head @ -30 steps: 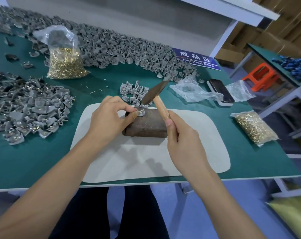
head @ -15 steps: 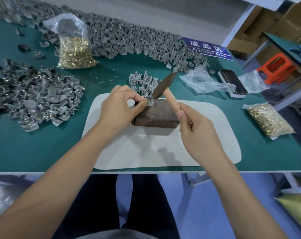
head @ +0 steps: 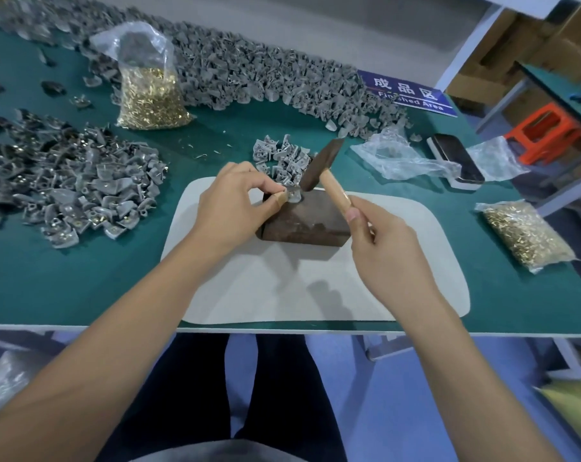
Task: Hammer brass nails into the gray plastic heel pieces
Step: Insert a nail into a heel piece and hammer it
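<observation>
Between both hands, heel piece (head: pixel 294 196) atop block (head: pixel 304 221).

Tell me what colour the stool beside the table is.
Orange; the stool shows at the right edge of the head view.

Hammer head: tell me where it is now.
In the head view, the hammer head sits centre, over the block's far edge, beside the heel piece the left hand pinches.

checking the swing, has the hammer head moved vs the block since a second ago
No, hardly at all: the hammer head hangs at the same tilt over the back edge of the brown block, right by the heel piece.
</observation>
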`<state>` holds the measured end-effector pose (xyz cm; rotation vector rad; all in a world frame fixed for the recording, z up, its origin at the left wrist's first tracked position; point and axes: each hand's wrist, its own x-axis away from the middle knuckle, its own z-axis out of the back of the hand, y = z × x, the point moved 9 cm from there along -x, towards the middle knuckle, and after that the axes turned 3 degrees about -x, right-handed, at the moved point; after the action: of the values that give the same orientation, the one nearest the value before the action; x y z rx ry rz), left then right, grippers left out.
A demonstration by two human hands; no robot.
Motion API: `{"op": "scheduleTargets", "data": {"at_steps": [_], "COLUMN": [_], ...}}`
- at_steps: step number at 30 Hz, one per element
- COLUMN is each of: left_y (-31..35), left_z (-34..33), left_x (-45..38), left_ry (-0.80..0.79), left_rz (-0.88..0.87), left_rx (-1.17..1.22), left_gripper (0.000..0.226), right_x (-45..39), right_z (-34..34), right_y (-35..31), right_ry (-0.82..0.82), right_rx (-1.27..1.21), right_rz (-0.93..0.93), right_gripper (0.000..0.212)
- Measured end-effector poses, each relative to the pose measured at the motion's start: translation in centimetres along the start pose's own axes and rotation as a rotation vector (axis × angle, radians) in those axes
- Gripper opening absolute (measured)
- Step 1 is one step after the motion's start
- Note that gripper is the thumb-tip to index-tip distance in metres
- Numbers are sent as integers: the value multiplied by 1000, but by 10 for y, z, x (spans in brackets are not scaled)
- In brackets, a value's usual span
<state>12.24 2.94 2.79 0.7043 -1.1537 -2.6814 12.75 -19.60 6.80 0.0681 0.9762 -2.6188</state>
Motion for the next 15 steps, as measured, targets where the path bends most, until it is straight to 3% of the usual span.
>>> {"op": "scheduleTargets", "data": {"at_steps": [5, 8, 12, 15], "left_y": [-1, 0, 3, 16], "left_z": [-3, -4, -4, 4], "left_x": [1, 2, 3, 6], "left_ry": [-9, -15, -14, 62], "left_rz": [-26, -28, -51, -105], "left_rx": [28, 73, 99, 104], "left_gripper": [3, 3, 3, 2], "right_x": [-14, -22, -17, -16], "right_z": [7, 0, -12, -11], "right_y": [20, 45, 45, 52], "right_ry": [149, 53, -46, -71], "right_rx": [186, 183, 144, 274], "right_rz": [-135, -245, -207, -227], "right_gripper": [35, 42, 71, 68]}}
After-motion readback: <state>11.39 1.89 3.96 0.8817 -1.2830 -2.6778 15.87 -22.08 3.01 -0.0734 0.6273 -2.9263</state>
